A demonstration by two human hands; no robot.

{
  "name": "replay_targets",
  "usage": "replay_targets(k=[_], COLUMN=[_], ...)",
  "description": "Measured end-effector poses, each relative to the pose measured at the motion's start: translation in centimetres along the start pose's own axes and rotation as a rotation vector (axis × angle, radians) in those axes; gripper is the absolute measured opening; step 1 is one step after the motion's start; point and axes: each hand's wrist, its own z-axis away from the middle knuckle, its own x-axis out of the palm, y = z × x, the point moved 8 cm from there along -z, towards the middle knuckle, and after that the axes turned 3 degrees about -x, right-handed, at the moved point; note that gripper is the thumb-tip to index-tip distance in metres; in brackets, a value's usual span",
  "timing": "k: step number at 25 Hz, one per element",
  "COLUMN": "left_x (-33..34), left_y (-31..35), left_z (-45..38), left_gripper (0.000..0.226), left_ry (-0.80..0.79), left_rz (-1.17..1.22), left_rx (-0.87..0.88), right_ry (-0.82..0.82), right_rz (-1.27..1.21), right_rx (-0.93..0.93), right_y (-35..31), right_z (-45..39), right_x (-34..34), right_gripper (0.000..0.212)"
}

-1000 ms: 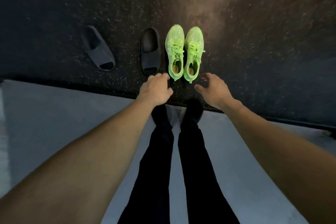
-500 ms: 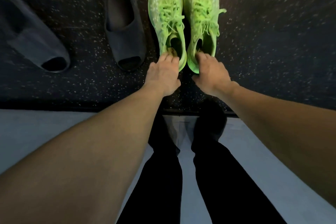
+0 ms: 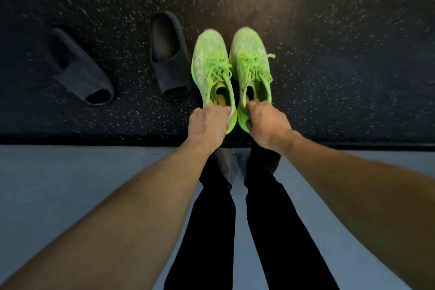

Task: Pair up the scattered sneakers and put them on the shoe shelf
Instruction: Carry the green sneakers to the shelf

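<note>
The person is bending over a dark speckled floor (image 3: 329,77), looking straight down. Two lime-green sneakers are sitting side by side near the middle of the view, toes pointing to 12 o'clock and heels to 6 o'clock, their inner sides almost touching. The left sneaker (image 3: 209,63) and the right sneaker (image 3: 250,59) both have loose green laces lying across their tops.

The left hand (image 3: 207,122) is gripping the heel of the left sneaker: its fingers (image 3: 217,108) are curling over the heel collar and dipping into the opening. The right hand (image 3: 268,122) is gripping the heel of the right sneaker in the same way, fingers hooking into the opening and the thumb pressing the back of the heel from outside. Whether the soles are touching the floor cannot be told, since the picture is slightly blurred.

At 9 o'clock of the left sneaker, just beside it, a black slide (image 3: 169,54) is lying with its toe opening toward 6 o'clock. Farther out at 9 o'clock, well apart from that one, a second slide (image 3: 80,70) is lying tilted, its toe opening turning toward 5 o'clock.

At 6 o'clock of the sneakers the dark floor is ending in a black edge, and a pale grey floor (image 3: 70,183) is spreading below it. The person's legs in black trousers (image 3: 270,231) are standing on that grey part, between the two bare forearms.
</note>
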Motion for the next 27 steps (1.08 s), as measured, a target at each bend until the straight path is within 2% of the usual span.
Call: replay_targets(k=[5, 12, 17, 21, 27], left_x=[-4.8, -15.8, -24.3, -28.3, -31.9], left_y=[1.1, 2.9, 3.0, 3.7, 4.9], left_z=[9.7, 22.7, 31.0, 36.1, 42.6], left_gripper=[0.009, 0.007, 0.027, 0.026, 0.017], left_ry=[-0.053, -0.124, -0.060, -0.047, 0.104], left_rz=[0.050, 0.088, 0.042, 0.108, 0.128], left_rx=[-0.017, -0.043, -0.003, 0.010, -0.071], right_ry=[-0.060, -0.068, 0.030, 0.073, 0.176], right_rz=[-0.006, -0.072, -0.122, -0.083, 0.075], right_rx=[0.017, 0.035, -0.007, -0.080, -0.152], right_y=[-3.6, -8.9, -13.1, -15.7, -16.8], right_z=[9.9, 23.3, 31.4, 36.1, 42.1], right_x=[-4.4, -14.2, -21.3, -24.6, -29.0], right_gripper=[0.022, 0.024, 0.024, 0.024, 0.027])
